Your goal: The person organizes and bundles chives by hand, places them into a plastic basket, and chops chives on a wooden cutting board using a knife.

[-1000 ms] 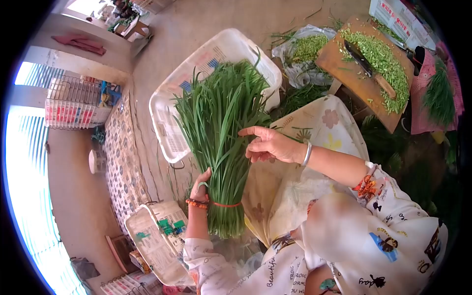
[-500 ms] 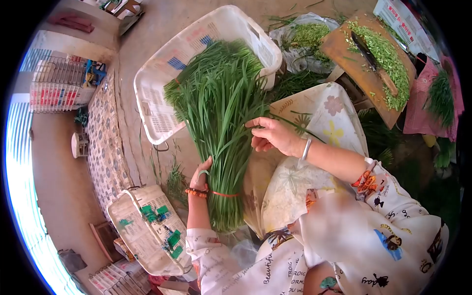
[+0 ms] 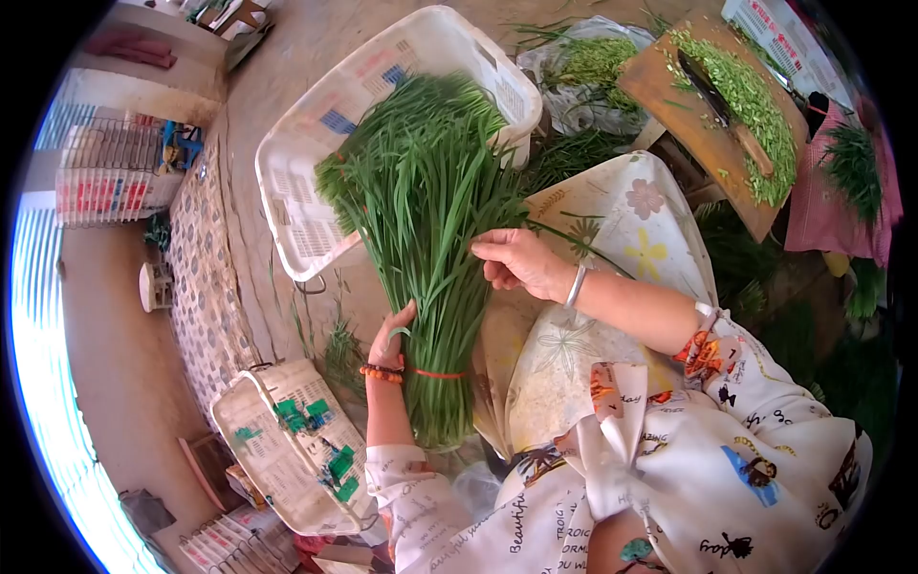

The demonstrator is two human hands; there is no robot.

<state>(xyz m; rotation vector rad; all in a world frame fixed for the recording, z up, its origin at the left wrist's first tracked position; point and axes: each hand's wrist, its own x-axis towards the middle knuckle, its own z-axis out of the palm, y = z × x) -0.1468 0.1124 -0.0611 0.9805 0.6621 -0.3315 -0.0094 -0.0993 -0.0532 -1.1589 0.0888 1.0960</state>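
Observation:
A big bundle of long green chives (image 3: 435, 239) stands tilted in front of me, with an orange band (image 3: 438, 374) around its stem end. My left hand (image 3: 390, 337), with a beaded bracelet at the wrist, is wrapped around the bundle's left side just above that band. At the right edge of the leaves is my right hand (image 3: 516, 260), its thumb and forefinger pinched together and the other fingers curled. Whatever sits between those fingertips is too small to make out. The upper leaves reach over a white plastic basket (image 3: 287, 206), where more banded chives lie.
A flower-patterned cloth (image 3: 650, 215) covers my lap. To the right, a cutting board (image 3: 660, 81) bears chopped greens and a knife (image 3: 708, 91). Another white basket (image 3: 244, 407) with green ties stands at lower left. Loose chives lie on the floor.
My right hand has moved slightly left, and its fingers are drawn closer together at the leaves. The left hand keeps its hold on the bundle. The view has shifted a little.

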